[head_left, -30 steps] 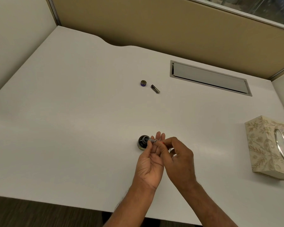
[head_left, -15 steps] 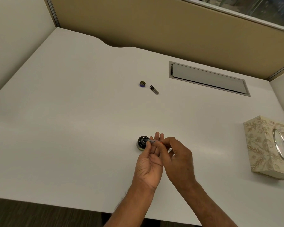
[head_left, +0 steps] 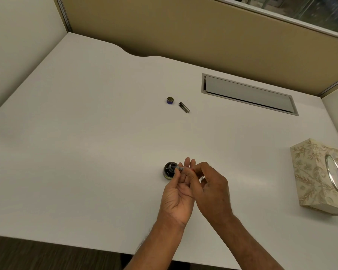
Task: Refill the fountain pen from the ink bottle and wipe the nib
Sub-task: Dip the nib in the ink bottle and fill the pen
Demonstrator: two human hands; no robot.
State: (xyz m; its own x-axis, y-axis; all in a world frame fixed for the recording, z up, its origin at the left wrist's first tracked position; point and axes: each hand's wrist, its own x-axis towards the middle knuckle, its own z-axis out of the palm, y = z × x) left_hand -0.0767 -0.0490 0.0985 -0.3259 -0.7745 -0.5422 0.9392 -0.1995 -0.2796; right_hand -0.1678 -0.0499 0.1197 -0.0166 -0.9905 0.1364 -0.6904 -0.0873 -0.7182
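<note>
Low and centre in the frame, I hold the slim silver fountain pen section (head_left: pixel 180 168) with its long axis nearly level across the picture, front end pointing left into the mouth of the small round dark glass ink bottle (head_left: pixel 168 170) standing open on the white counter (head_left: pixel 86 152). My left hand (head_left: pixel 177 195), palm up and fingers straight, pins it under the thumb; my right hand (head_left: pixel 213 190) pinches its rear end. Higher up the frame lie the round bottle cap (head_left: pixel 170 100) and a short dark pen barrel (head_left: pixel 184 107), well apart from the bottle.

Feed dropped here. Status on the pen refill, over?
Left hand, right hand pinch the pen. Nib end at open ink bottle. Far side: cap, dark pen part, lying apart.
</note>
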